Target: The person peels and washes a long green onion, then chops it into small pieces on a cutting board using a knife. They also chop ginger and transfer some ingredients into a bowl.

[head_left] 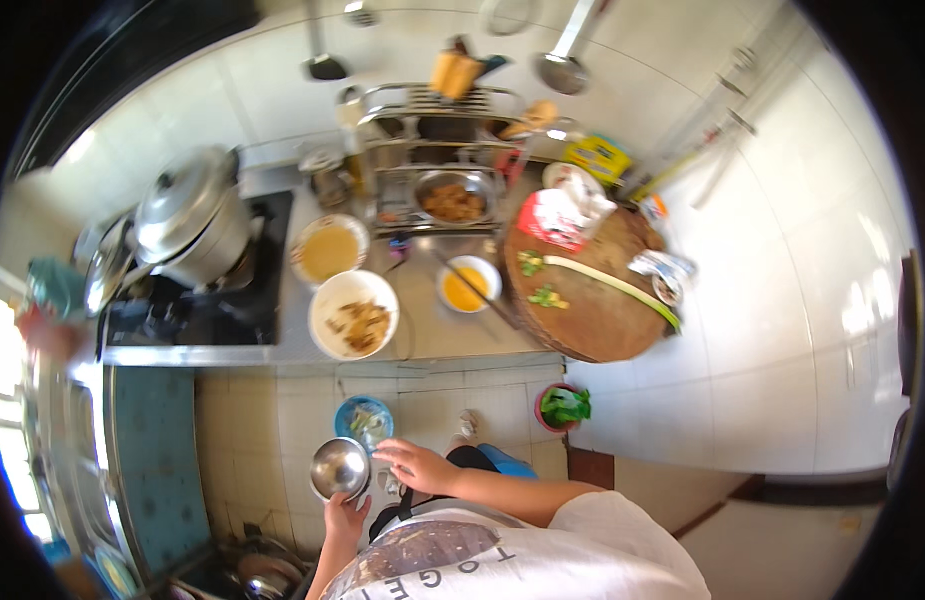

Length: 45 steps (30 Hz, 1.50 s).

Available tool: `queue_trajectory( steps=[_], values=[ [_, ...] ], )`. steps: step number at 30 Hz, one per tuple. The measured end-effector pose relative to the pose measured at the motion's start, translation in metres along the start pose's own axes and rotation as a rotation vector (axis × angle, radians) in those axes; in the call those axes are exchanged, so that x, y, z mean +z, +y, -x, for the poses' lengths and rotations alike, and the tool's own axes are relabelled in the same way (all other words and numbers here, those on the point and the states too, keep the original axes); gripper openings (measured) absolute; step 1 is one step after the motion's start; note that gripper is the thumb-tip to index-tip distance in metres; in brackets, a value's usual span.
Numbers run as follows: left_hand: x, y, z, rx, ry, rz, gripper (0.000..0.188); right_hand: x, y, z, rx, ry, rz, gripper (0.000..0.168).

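Note:
My left hand [346, 517] grips the near rim of a shiny, empty-looking metal bowl [340, 469] held low, away from the counter. Just right of the bowl, my right hand [413, 461] has its fingers spread and holds nothing. Beyond both hands, a blue basin [364, 420] with pale contents stands on the floor. On the counter are a white bowl of brown food pieces [353, 315], a patterned bowl of yellowish liquid [329, 251] and a small bowl of beaten egg [468, 284] with chopsticks across it. A green onion [612, 285] and chopped bits lie on the round wooden chopping board [590, 330].
At the left, a lidded metal pot [188, 217] stands on the black gas stove [207, 322]. A metal rack [440, 139] holding a dish of brown food is at the back. A red bucket [558, 409] with green leaves stands on the floor below the counter edge.

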<state>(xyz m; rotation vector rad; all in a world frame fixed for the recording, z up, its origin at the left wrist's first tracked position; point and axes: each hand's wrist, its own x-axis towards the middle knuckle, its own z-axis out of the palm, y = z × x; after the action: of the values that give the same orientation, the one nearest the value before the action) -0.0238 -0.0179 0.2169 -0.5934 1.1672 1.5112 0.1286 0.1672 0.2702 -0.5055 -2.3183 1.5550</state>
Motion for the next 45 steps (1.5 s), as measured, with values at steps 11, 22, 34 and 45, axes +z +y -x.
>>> queue_trajectory(
  steps=[11,22,34,45],
  values=[
    [0.107,-0.006,-0.034,-0.108,-0.342,-0.499,0.044,-0.125,0.151,0.220,0.705,0.405,0.410,0.016],
    [0.272,-0.050,-0.021,-0.254,-0.853,-0.984,0.057,0.024,0.083,0.361,1.231,1.040,-0.047,0.020],
    [0.307,-0.102,0.001,-0.476,-0.975,-1.333,0.057,0.164,0.091,0.346,1.356,1.273,-0.317,0.020],
    [0.349,-0.228,0.064,-0.557,-1.173,-1.564,0.056,0.148,0.079,0.436,1.463,1.399,-0.304,0.018]
  ],
)
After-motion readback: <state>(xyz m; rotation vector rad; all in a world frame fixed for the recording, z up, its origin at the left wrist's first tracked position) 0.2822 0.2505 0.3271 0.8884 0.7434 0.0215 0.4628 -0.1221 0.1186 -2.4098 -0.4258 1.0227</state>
